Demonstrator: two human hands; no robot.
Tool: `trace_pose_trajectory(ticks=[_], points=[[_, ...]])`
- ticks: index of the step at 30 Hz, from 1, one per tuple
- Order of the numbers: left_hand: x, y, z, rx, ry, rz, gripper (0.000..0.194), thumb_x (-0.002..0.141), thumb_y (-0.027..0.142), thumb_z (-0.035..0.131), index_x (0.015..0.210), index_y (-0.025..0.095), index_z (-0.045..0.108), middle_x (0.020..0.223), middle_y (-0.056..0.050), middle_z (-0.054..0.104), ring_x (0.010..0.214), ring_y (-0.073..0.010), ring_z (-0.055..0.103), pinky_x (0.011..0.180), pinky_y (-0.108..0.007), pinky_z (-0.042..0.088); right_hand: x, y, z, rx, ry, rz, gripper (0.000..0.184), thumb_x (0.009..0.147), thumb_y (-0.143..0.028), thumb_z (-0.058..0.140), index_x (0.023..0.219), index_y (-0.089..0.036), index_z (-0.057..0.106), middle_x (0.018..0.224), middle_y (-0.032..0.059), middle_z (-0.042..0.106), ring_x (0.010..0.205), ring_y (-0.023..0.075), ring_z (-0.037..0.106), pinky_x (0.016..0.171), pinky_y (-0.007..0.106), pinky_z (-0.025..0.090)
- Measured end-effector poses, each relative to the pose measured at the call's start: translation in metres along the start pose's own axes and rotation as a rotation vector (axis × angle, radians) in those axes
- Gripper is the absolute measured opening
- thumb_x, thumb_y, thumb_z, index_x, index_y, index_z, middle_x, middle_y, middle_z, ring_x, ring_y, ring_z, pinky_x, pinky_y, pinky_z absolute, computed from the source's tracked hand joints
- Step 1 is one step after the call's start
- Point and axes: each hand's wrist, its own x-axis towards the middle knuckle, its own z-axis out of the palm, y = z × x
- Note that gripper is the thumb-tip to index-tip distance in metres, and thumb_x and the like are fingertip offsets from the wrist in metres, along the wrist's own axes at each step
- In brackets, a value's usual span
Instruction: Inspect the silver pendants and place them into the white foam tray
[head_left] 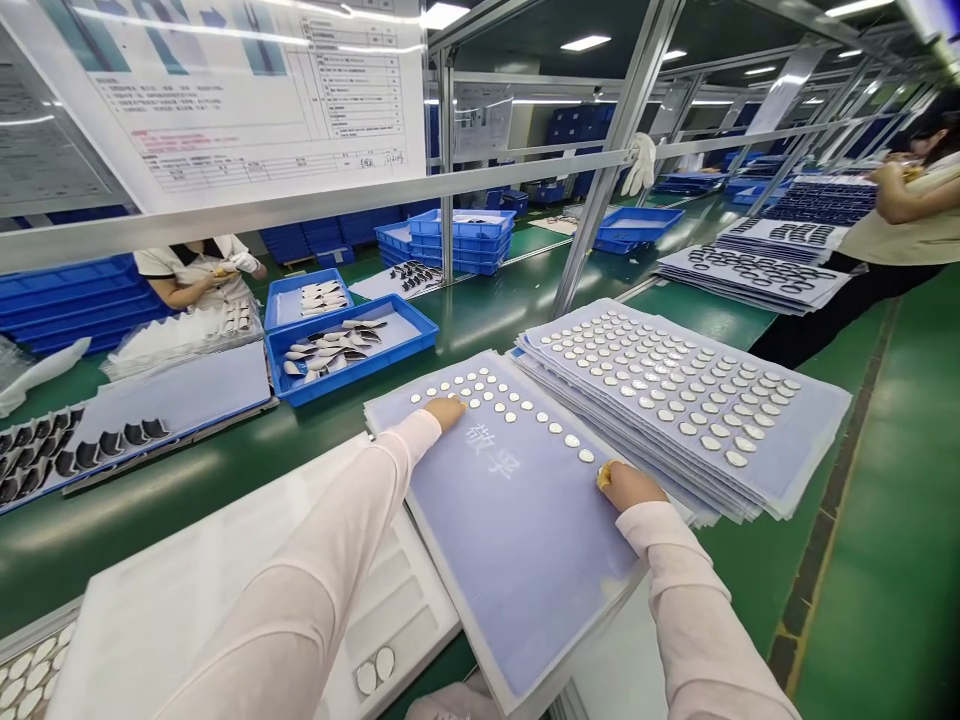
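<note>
Small white oval discs (pixel 527 405) lie in rows along the far end of a stack of pale blue sheets (pixel 517 560). My left hand (pixel 448 412) is over the left part of these rows, its fingers closed and bent down among the discs. What it pinches, if anything, is hidden. At the right end of the front row, my right hand (pixel 632 485) is closed at the sheet's edge. Yellow finger covers show on its fingertips, and a white oval disc (pixel 604 468) appears pinched there.
To the right stands a taller stack of sheets covered in discs (pixel 667 370). A white compartment tray (pixel 405 590) with two ovals lies under my left arm. Blue bins (pixel 352 350) hold curved parts. A metal post (pixel 615 150) rises ahead. Other people work at left and right.
</note>
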Motion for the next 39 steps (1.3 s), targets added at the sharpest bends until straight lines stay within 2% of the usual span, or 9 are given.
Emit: trace_pose_trajectory(ticks=[6,10,14,18,21,25,27,32,39], points=[[-0.014,0.008,-0.01,-0.079,0.087,-0.002,0.034,0.095,0.033,0.062,0.124,0.015,0.06,0.127,-0.011,0.062,0.11,-0.0245,0.063,0.093,-0.047,0.055,-0.004,-0.001,0.001,0.036,0.061,0.0,0.015,0.094,-0.026,0.059,0.091,-0.013,0.066,0.09,0.0064,0.071,0.08,0.0174,0.064,0.074,0.031,0.048],[-0.047,0.014,-0.018,-0.22,0.209,0.007,0.026,0.096,0.029,0.06,0.117,0.014,0.062,0.123,-0.01,0.062,0.108,-0.0235,0.063,0.092,-0.045,0.054,-0.008,-0.002,0.0,0.069,0.118,-0.015,0.009,0.087,-0.018,0.059,0.085,-0.015,0.068,0.089,0.0106,0.074,0.078,0.0199,0.066,0.065,0.028,0.042],[-0.113,0.025,-0.021,-0.418,0.316,0.05,0.016,0.096,0.01,0.049,0.102,0.014,0.064,0.113,-0.01,0.064,0.099,-0.0172,0.063,0.092,-0.033,0.053,-0.016,-0.006,-0.012,0.103,0.155,-0.046,0.009,0.081,-0.019,0.06,0.076,-0.017,0.067,0.076,0.0091,0.074,0.069,0.0219,0.066,0.059,0.028,0.039],[-0.201,0.042,-0.012,-0.582,0.379,0.1,0.011,0.093,0.011,0.053,0.09,0.018,0.062,0.098,-0.006,0.066,0.087,-0.0154,0.061,0.083,-0.028,0.053,-0.044,-0.021,-0.027,0.141,0.171,-0.131,0.009,0.079,-0.022,0.058,0.074,-0.019,0.066,0.066,0.0072,0.07,0.06,0.0221,0.063,0.055,0.029,0.041],[-0.26,0.058,-0.001,-0.765,0.467,0.155,0.012,0.094,0.015,0.053,0.084,0.018,0.059,0.089,-0.005,0.063,0.08,-0.0143,0.059,0.078,-0.028,0.052,-0.092,-0.052,-0.025,0.249,0.173,-0.317,0.009,0.082,-0.029,0.058,0.083,-0.024,0.066,0.067,0.0016,0.068,0.061,0.0189,0.062,0.06,0.027,0.046],[-0.311,0.077,0.009,-1.0,0.601,0.236,0.018,0.098,0.028,0.053,0.084,0.019,0.057,0.085,-0.005,0.061,0.078,-0.0151,0.057,0.074,-0.028,0.05,-0.178,-0.116,-0.01,0.815,0.291,-1.003,0.007,0.087,-0.023,0.056,0.084,-0.026,0.062,0.067,-0.0019,0.061,0.054,0.014,0.052,0.056,0.025,0.046],[-0.328,0.084,0.012,-1.043,0.641,0.231,0.018,0.1,0.03,0.053,0.085,0.019,0.057,0.086,-0.005,0.061,0.08,-0.0149,0.056,0.075,-0.028,0.049,-0.213,-0.15,-0.004,0.972,0.265,-1.163,0.014,0.087,-0.013,0.055,0.086,-0.026,0.058,0.066,-0.0039,0.055,0.055,0.0125,0.05,0.055,0.024,0.045],[-0.353,0.087,0.021,-1.116,0.708,0.151,0.017,0.1,0.033,0.054,0.089,0.02,0.057,0.086,-0.004,0.059,0.079,-0.0142,0.055,0.076,-0.028,0.047,-0.253,-0.206,0.006,1.25,0.197,-1.27,0.022,0.082,-0.004,0.053,0.085,-0.025,0.053,0.068,-0.0044,0.051,0.057,0.0113,0.047,0.054,0.022,0.042],[-0.367,0.083,0.032,-1.23,0.679,0.076,0.016,0.099,0.036,0.054,0.092,0.022,0.056,0.086,-0.003,0.056,0.081,-0.0151,0.055,0.078,-0.03,0.047,-0.251,-0.218,0.014,1.257,0.037,-1.34,0.021,0.081,-0.005,0.054,0.085,-0.025,0.053,0.065,-0.0056,0.046,0.054,0.011,0.042,0.053,0.023,0.039]])
